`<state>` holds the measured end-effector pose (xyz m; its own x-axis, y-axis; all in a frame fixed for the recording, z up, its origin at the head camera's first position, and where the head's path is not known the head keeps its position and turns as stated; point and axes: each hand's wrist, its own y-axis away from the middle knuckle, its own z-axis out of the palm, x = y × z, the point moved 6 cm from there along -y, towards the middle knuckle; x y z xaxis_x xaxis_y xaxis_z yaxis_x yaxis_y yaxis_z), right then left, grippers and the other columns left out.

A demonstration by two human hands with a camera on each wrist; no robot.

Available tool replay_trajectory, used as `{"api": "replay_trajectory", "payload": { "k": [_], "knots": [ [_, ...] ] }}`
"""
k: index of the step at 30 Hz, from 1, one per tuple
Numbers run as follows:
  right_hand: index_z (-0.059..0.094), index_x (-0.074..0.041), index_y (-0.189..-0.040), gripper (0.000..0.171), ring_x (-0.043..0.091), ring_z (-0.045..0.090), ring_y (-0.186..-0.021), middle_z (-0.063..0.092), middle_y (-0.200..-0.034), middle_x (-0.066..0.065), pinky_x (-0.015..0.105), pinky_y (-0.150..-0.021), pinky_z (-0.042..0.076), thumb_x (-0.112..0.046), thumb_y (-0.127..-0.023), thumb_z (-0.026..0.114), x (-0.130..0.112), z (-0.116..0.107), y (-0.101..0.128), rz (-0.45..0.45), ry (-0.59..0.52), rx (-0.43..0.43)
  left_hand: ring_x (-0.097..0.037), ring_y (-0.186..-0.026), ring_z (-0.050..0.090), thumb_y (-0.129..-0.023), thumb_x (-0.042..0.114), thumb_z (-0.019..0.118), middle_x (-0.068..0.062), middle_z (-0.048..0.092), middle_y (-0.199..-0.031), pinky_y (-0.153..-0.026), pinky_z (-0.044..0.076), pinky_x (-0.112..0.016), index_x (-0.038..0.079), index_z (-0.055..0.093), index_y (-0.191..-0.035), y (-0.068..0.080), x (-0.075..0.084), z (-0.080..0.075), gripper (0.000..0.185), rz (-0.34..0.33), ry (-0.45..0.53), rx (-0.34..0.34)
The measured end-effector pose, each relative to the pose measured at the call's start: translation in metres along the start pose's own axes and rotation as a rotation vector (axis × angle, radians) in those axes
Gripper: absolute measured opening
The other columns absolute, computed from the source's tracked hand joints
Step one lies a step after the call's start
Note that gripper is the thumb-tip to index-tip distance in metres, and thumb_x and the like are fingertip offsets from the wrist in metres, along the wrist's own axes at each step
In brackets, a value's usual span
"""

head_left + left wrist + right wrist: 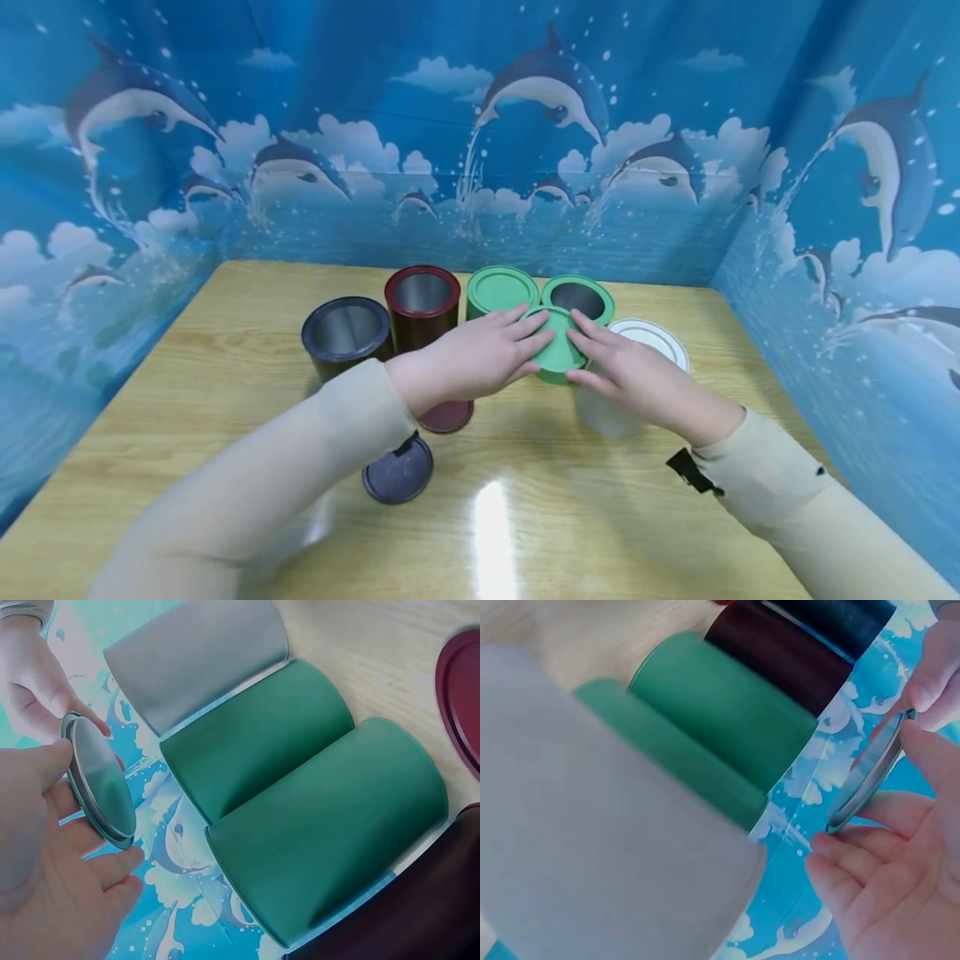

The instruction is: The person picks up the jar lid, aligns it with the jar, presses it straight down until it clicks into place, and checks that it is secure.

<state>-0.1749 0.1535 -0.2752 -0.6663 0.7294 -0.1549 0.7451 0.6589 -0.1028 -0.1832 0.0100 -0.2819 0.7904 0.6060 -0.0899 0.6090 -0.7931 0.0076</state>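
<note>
Green and round, the lid point(557, 350) sits between both hands in the head view, held just above the tabletop point(225, 375). The left hand point(468, 358) has its fingers curled onto the lid's near-left edge; the right hand point(626, 367) grips the opposite edge. Just beyond the fingertips stands an open green tin point(577, 298), and to the left of it a green tin with its lid on point(501, 292). A white tin point(637, 367) sits partly under the right hand. Left of the left hand stand a dark red tin point(422, 304) and a black tin point(347, 332), both open, with a red lid point(446, 415) and a black lid point(397, 471) lying flat below that wrist. By my reading, the step in hand is carrying the lid; seating it would call for levelling it over the open green rim and pressing down evenly.

From the left wrist, the lid point(101, 780) shows a silvery metal underside with a thin green rim, pinched by thumb and fingers of the left hand point(45, 855).

From the right wrist, the lid point(870, 772) appears edge-on, thin and slightly tilted, with the right hand point(885, 877) holding its rim.
</note>
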Motion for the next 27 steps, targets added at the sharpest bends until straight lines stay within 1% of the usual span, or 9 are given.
{"api": "replay_trajectory", "payload": {
  "k": [4,7,10,14,15,20,21,24,27],
  "knots": [
    [0.041,0.003,-0.138,0.059,0.039,0.045,-0.121,0.028,-0.147,0.022,0.048,-0.09,0.045,-0.029,-0.092,0.06,0.008,-0.008,-0.003,0.002,0.012,-0.008,-0.027,-0.14,0.014,-0.101,0.04,0.034,-0.008,0.015,-0.154,-0.11,0.022,-0.04,0.013,0.023,-0.149,-0.009,-0.003,-0.005,0.056,0.006,0.018,-0.017],
    [0.041,0.004,-0.138,0.059,0.04,0.046,-0.12,0.028,-0.147,0.023,0.049,-0.089,0.045,-0.027,-0.092,0.06,0.014,-0.016,-0.005,0.002,0.017,-0.006,-0.028,-0.141,0.01,-0.101,0.04,0.033,-0.008,0.013,-0.155,-0.111,0.021,-0.041,0.013,0.021,-0.149,-0.017,-0.005,-0.008,0.056,0.008,0.039,-0.016],
    [0.04,0.005,-0.138,0.059,0.041,0.047,-0.118,0.028,-0.146,0.024,0.049,-0.087,0.046,-0.025,-0.092,0.061,0.019,-0.022,-0.007,0.003,0.0,-0.017,-0.029,-0.141,0.009,-0.101,0.04,0.031,-0.009,0.012,-0.155,-0.111,0.02,-0.041,0.013,0.02,-0.149,-0.025,-0.008,-0.01,0.056,0.01,0.05,-0.019],
    [0.038,0.007,-0.138,0.06,0.041,0.049,-0.116,0.026,-0.146,0.027,0.048,-0.087,0.047,-0.022,-0.092,0.061,0.026,-0.027,-0.011,0.005,-0.036,-0.058,-0.029,-0.141,0.009,-0.102,0.04,0.029,-0.008,0.011,-0.155,-0.111,0.018,-0.04,0.014,0.019,-0.15,-0.034,-0.01,-0.011,0.055,0.009,0.055,-0.037],
    [0.038,0.008,-0.138,0.06,0.04,0.054,-0.111,0.025,-0.146,0.027,0.047,-0.086,0.048,-0.022,-0.092,0.061,0.028,-0.029,-0.012,0.008,-0.048,-0.069,-0.028,-0.141,0.008,-0.102,0.04,0.029,-0.008,0.01,-0.155,-0.112,0.016,-0.039,0.014,0.018,-0.15,-0.036,-0.011,-0.011,0.055,0.009,0.058,-0.043],
    [0.037,0.007,-0.139,0.061,0.031,0.064,-0.091,0.023,-0.148,0.026,0.045,-0.083,0.049,-0.022,-0.091,0.062,0.039,-0.039,-0.019,0.028,-0.066,-0.103,-0.025,-0.141,0.005,-0.102,0.041,0.028,-0.006,0.008,-0.156,-0.113,0.011,-0.036,0.016,0.016,-0.15,-0.047,-0.018,-0.014,0.056,-0.018,0.072,-0.059],
    [0.037,0.007,-0.139,0.061,0.031,0.065,-0.091,0.023,-0.148,0.026,0.045,-0.083,0.049,-0.023,-0.091,0.062,0.041,-0.04,-0.021,0.028,-0.062,-0.111,-0.025,-0.141,0.004,-0.101,0.041,0.028,-0.006,0.007,-0.156,-0.113,0.011,-0.036,0.017,0.016,-0.15,-0.049,-0.019,-0.014,0.056,-0.026,0.074,-0.063],
    [0.038,0.006,-0.139,0.063,0.035,0.06,-0.102,0.022,-0.148,0.026,0.047,-0.087,0.047,-0.028,-0.091,0.061,0.046,-0.04,-0.026,0.038,-0.054,-0.141,-0.024,-0.142,0.002,-0.101,0.042,0.028,-0.005,0.006,-0.156,-0.113,0.011,-0.038,0.018,0.015,-0.15,-0.054,-0.023,-0.013,0.056,-0.043,0.084,-0.083],
    [0.039,0.006,-0.138,0.064,0.037,0.057,-0.107,0.024,-0.147,0.026,0.047,-0.088,0.047,-0.03,-0.091,0.062,0.05,-0.038,-0.03,0.031,-0.046,-0.163,-0.024,-0.142,0.002,-0.101,0.042,0.028,-0.004,0.005,-0.156,-0.113,0.011,-0.038,0.019,0.014,-0.151,-0.058,-0.026,-0.01,0.056,-0.055,0.088,-0.103]
  ]
}}
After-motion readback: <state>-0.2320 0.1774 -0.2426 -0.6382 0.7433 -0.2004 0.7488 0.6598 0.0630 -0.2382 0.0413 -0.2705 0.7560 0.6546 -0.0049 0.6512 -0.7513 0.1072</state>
